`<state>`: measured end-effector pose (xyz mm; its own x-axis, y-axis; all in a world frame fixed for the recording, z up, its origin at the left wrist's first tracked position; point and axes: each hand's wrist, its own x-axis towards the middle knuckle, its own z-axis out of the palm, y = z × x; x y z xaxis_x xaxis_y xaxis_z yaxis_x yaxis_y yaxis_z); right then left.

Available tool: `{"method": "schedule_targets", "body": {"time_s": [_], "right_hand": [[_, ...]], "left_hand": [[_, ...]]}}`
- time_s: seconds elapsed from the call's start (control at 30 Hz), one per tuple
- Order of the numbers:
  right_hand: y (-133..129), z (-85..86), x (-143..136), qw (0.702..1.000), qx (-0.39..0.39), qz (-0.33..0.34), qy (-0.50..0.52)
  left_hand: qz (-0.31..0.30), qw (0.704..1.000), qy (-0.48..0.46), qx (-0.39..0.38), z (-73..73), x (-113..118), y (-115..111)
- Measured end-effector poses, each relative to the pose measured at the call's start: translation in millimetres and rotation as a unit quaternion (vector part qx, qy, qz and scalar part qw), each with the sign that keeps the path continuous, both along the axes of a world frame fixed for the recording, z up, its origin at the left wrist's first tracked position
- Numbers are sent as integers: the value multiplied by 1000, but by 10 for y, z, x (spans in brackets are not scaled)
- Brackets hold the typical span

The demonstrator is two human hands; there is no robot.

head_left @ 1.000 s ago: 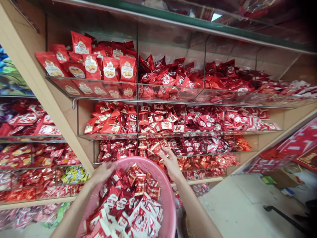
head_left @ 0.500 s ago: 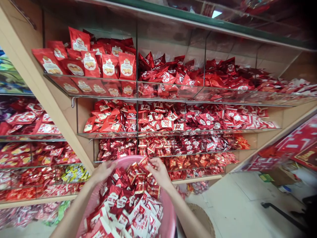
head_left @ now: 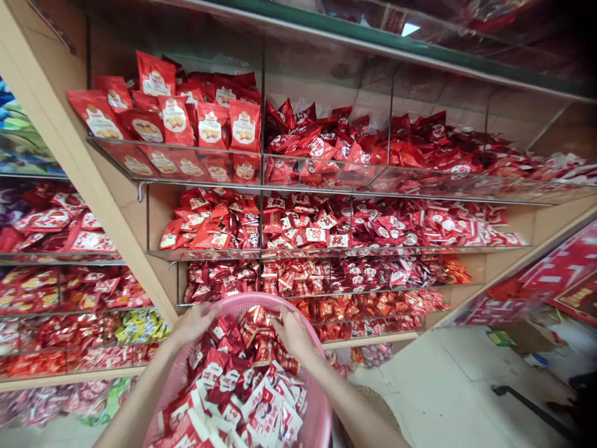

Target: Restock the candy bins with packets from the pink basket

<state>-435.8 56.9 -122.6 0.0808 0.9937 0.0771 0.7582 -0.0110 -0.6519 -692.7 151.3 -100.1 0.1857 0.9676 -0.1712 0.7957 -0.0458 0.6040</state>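
A pink plastic basket (head_left: 319, 398) stands low in front of me, heaped with red, gold and white wrapped sweets (head_left: 233, 373). My left hand (head_left: 198, 320) is closed over its far left rim. Inside the far right part of the basket, my right hand (head_left: 293, 335) has its fingers bent down among red-and-gold wrapped sweets (head_left: 263, 348). Its fingertips touch the pile, and whatever lies between them is hidden. Nearer to me, flat white-and-red packets (head_left: 268, 407) cover the heap.
Wooden shelving (head_left: 112, 211) with glass-fronted bins of red packets (head_left: 209, 127) rises beyond the basket. Yellow packets (head_left: 142, 325) lie in a lower left bin. At right are the tiled floor (head_left: 448, 386), a dark bar (head_left: 527, 407) and red printed boxes (head_left: 555, 261).
My right hand has lowered toward the pile; the red wrapped sweet it held up at the basket's far rim no longer shows there. My left hand stays on the rim. The view shifted slightly.
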Motion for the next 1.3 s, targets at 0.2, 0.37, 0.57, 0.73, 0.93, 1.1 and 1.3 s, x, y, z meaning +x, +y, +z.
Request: {"method": "schedule_targets", "body": {"time_s": [0.2, 0.37, 0.57, 0.73, 0.93, 1.1, 1.3], "right_hand": [[-73, 230, -8, 991, 13, -25, -129], [82, 445, 123, 988, 83, -58, -115], [666, 368, 267, 993, 88, -85, 3], [985, 216, 223, 990, 72, -109, 44], [1065, 67, 212, 983, 101, -92, 126], [1021, 40, 326, 959, 137, -54, 243], [786, 170, 468, 924, 150, -48, 348]], "left_hand": [[-9, 1000, 9, -3, 23, 7, 5], [-2, 1000, 1, -12, 52, 28, -9], [4, 1000, 2, -9, 46, 31, -20], [1, 1000, 2, -11, 9, 10, -24], [0, 1000, 22, -11, 37, 11, -58], [2, 999, 40, -14, 60, 26, -76], [-6, 997, 81, -16, 35, 16, -59]]}}
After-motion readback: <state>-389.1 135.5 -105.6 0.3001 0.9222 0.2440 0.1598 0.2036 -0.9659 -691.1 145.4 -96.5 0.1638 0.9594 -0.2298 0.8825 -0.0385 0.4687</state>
